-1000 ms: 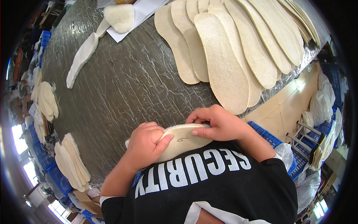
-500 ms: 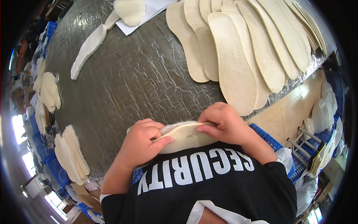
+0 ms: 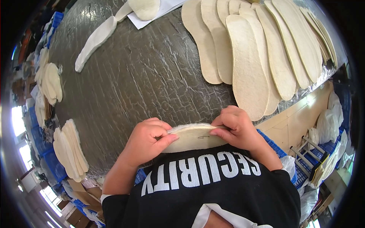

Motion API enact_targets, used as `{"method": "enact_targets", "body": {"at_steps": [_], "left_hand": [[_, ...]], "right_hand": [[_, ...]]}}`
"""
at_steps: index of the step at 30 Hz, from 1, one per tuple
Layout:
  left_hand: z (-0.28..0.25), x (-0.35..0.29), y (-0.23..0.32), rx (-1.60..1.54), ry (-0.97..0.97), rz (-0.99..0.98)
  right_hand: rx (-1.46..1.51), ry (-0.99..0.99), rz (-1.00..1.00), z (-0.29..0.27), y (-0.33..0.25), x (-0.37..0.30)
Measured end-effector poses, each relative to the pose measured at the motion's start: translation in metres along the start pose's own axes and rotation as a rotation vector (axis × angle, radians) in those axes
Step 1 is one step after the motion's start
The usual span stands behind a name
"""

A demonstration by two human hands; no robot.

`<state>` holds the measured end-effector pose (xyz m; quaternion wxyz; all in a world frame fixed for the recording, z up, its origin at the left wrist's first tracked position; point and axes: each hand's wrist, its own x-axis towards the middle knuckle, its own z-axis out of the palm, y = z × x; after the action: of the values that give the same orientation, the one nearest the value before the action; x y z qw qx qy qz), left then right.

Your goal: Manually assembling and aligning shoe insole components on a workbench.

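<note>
Close against my black shirt, at the near edge of the table, is a cream insole [image 3: 192, 140] with white fleece along its upper edge and a small dark mark on its smooth face. My left hand [image 3: 149, 138] pinches its left part between thumb and fingers. On its right part, my right hand [image 3: 236, 127] has a similar pinch, thumb on the smooth face. The fingers hide both ends. Just beyond my right hand, many cream insoles [image 3: 249, 68] lie fanned out in overlapping rows.
The dark, wrinkled table covering [image 3: 152, 83] spreads ahead. Fleecy insoles [image 3: 97, 40] lie far left beside white paper [image 3: 140, 22]. A stack of insoles [image 3: 72, 150] sits at the left edge. Blue crates [image 3: 272, 142] and a small metal ladder [image 3: 308, 155] stand at right.
The insole's upper edge has become straighter between my hands, and my right hand has shifted slightly right. The whole view has shifted a little. Both hands keep their hold.
</note>
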<state>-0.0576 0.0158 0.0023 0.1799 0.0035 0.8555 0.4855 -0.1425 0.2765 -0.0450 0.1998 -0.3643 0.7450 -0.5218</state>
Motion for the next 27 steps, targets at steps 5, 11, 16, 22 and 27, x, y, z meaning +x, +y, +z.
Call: {"method": "enact_targets", "body": {"at_steps": [5, 11, 16, 22, 27], "left_hand": [[0.006, -0.001, 0.003, -0.047, 0.097, -0.102], [0.007, 0.0, -0.009, 0.094, 0.135, -0.009], [0.008, 0.008, -0.013, 0.086, 0.127, -0.011], [-0.018, 0.005, -0.015, -0.187, -0.089, -0.405], [-0.039, -0.026, -0.048, -0.162, -0.021, -0.259]], "right_hand": [[-0.016, 0.019, -0.03, 0.003, 0.002, -0.001], [-0.202, -0.048, 0.112, 0.008, -0.002, 0.017], [-0.289, -0.055, -0.016, 0.031, -0.007, 0.055], [-0.196, -0.22, 0.079, 0.044, 0.003, 0.068], [-0.306, -0.181, 0.134, 0.042, 0.002, 0.066]]}}
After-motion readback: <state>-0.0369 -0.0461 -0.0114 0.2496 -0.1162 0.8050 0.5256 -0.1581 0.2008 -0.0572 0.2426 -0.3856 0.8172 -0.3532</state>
